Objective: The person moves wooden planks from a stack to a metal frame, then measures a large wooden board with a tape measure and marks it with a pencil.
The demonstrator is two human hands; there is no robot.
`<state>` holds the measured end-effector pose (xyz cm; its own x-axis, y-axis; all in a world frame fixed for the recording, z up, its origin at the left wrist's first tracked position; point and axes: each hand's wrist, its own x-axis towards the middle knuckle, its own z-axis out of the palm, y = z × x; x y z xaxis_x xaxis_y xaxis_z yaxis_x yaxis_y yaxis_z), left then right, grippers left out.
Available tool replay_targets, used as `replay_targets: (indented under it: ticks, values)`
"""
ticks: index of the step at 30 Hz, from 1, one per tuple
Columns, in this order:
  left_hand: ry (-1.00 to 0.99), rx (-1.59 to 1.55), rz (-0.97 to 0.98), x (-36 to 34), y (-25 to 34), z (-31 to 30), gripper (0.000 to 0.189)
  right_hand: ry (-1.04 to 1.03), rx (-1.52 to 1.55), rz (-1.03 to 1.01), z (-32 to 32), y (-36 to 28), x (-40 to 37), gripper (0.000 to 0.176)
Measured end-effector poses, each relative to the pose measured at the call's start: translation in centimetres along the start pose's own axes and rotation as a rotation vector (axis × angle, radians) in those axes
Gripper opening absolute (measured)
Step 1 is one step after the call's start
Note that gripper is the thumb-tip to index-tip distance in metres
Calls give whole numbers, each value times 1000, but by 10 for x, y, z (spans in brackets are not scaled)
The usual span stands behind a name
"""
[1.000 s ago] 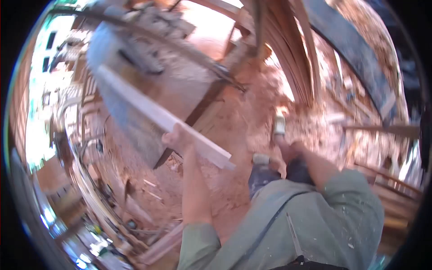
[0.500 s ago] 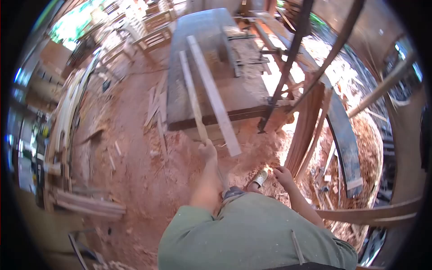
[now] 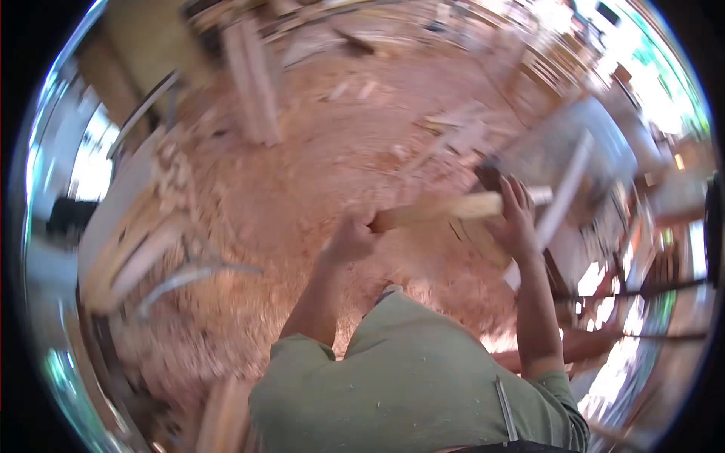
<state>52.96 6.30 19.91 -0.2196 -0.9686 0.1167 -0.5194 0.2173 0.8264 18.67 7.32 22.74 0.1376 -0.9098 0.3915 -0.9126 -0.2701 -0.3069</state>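
A pale wooden strip (image 3: 438, 211) lies roughly level across the front of my body, above the dust-covered floor. Around its left end my left hand (image 3: 353, 237) is closed. Toward the other end my right hand (image 3: 516, 223) grips it, fingers upright behind the wood, and a short length sticks out past them. Motion blurs the strip and both hands slightly. A second, lighter plank (image 3: 568, 181) rests on the grey machine table (image 3: 563, 136) beyond my right hand, apart from it.
Reddish sawdust (image 3: 302, 181) covers the floor, with wood scraps (image 3: 461, 140) near the machine. Stacked boards (image 3: 253, 83) stand at the upper left. Curved wooden pieces (image 3: 143, 249) lie on the left. Dark bars (image 3: 642, 291) cross the right side.
My view has swung left, so the machine table now appears at the right. The strip has come off the table, and my right hand has moved up and taken hold of it.
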Motion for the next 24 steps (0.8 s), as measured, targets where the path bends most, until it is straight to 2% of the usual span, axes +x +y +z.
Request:
replay_targets:
  ticks: [1, 2, 4, 5, 6, 7, 8, 9, 10, 12, 13, 14, 16, 17, 18, 20, 21, 22, 24]
  values:
    - [133, -124, 154, -11, 21, -17, 16, -62, 96, -76, 1, -8, 13, 76]
    - [254, -236, 322, -20, 27, -30, 18, -96, 258, -202, 13, -10, 25, 56]
    - [309, -194, 343, -33, 4, -42, 25, -539, 685, 114, 25, -21, 34, 39]
    - [345, -129, 281, -36, -3, -49, 29, -438, 829, 26, 28, -35, 36, 32]
    - [369, -63, 222, -37, -9, -52, 34, -451, 828, 14, 25, -59, 43, 32]
    - [383, -61, 226, -43, -10, -58, 34, -327, 966, 10, 14, -95, 51, 29]
    - [305, -22, 113, -44, -9, -55, 40, -194, 1108, 22, 8, -117, 57, 26]
    - [219, 16, 5, -43, -9, -51, 47, -194, 1281, 23, 5, -131, 61, 30]
    - [205, 22, 20, -39, -10, -43, 47, -172, 1283, 29, 9, -140, 64, 30]
    - [178, -132, 200, -31, -11, -17, 58, -157, 1906, 111, 16, -151, 66, 37]
    - [72, -50, 56, -30, 7, -17, 71, -110, 2010, 204, 19, -153, 66, 37]
    - [57, -45, 72, -26, 10, -10, 71, -83, 2010, 200, 23, -144, 64, 37]
    - [-41, -89, 106, -15, 24, -5, 69, -12, 2284, 146, 18, -136, 64, 33]
    - [-62, 26, 191, -14, 33, -3, 53, 270, 2146, 395, 12, -133, 60, 31]
    - [-75, 16, 191, -10, 33, 6, 53, 282, 2135, 408, 13, -123, 54, 31]
    - [-221, -20, 112, 0, 22, 36, 35, 270, 1824, 351, 19, -82, 35, 33]
    - [-239, 54, 228, 5, 17, 53, 26, 88, 2224, 101, 19, -66, 28, 45]
    - [-268, 47, 240, 7, 17, 64, 26, 124, 2213, 114, 11, -58, 16, 45]
    - [-417, 14, 250, 5, 18, 80, 22, 258, 1859, 302, -9, -53, -17, 70]
